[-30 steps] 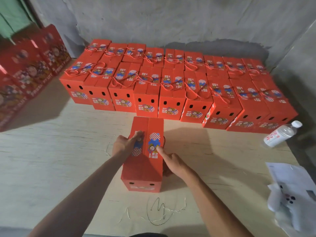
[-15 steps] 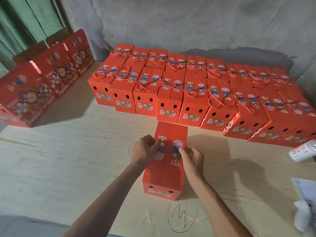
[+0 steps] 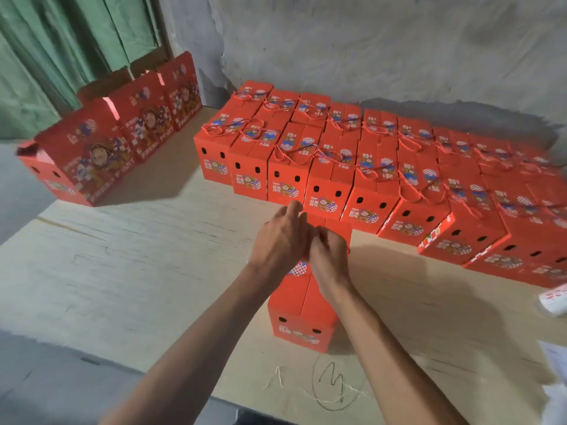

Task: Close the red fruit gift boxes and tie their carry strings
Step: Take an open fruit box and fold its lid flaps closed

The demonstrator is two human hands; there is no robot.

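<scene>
Hands meet over the far half of the box, its length running straight away from you.
Your left hand [image 3: 283,240] and right hand [image 3: 329,260] touch above the box [image 3: 302,305] on the counter [image 3: 138,256]; fingers curl together, the string hidden, so you cannot tell what they pinch.

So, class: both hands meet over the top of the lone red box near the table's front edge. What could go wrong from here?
1. The hands hide the string, so a loose knot might go unnoticed.
2. The box stands on its own near the table edge; a hard tug toward the person could tip or slide it.
3. The bottle lies on its side at the right and might roll.
</scene>
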